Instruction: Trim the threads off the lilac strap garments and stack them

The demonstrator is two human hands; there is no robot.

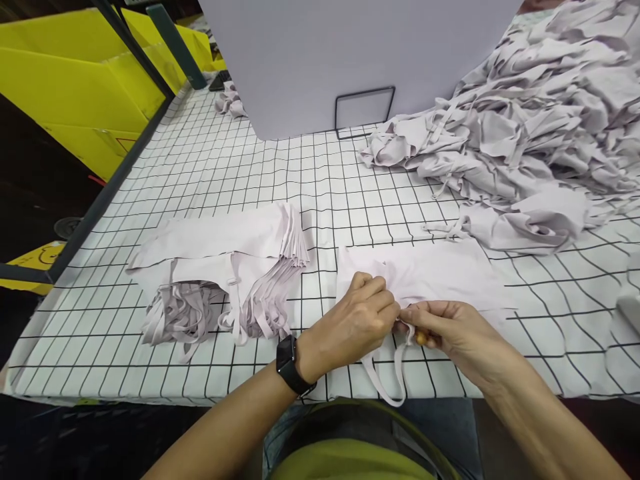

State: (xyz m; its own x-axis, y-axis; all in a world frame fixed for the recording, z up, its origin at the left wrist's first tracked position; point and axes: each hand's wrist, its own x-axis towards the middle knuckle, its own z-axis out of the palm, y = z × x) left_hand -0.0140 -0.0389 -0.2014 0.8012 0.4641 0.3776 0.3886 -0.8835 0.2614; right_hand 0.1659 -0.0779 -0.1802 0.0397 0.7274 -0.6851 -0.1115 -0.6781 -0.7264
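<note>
A pale lilac strappy garment [440, 270], perhaps a camisole or bra top, lies flat in front of me. My left hand [357, 323], with a black watch on its wrist, is closed on the garment's lower edge. Right beside it, my right hand [450, 330] pinches the same edge near a thin strap [383, 383], which loops down toward the table's front. A small amber-coloured thing [424, 338] shows under my right fingers; its kind is mostly hidden. To the left rests a neat stack of like garments [220, 240], their straps bunched at the near side.
A large loose heap of lilac garments [540, 127] covers the back right. A pale upright board [360, 53] with a black wire stand [365, 113] rises at the back. Yellow boxes [75, 87] stand beyond the left edge. A white grid-patterned cloth [240, 167] covers the table.
</note>
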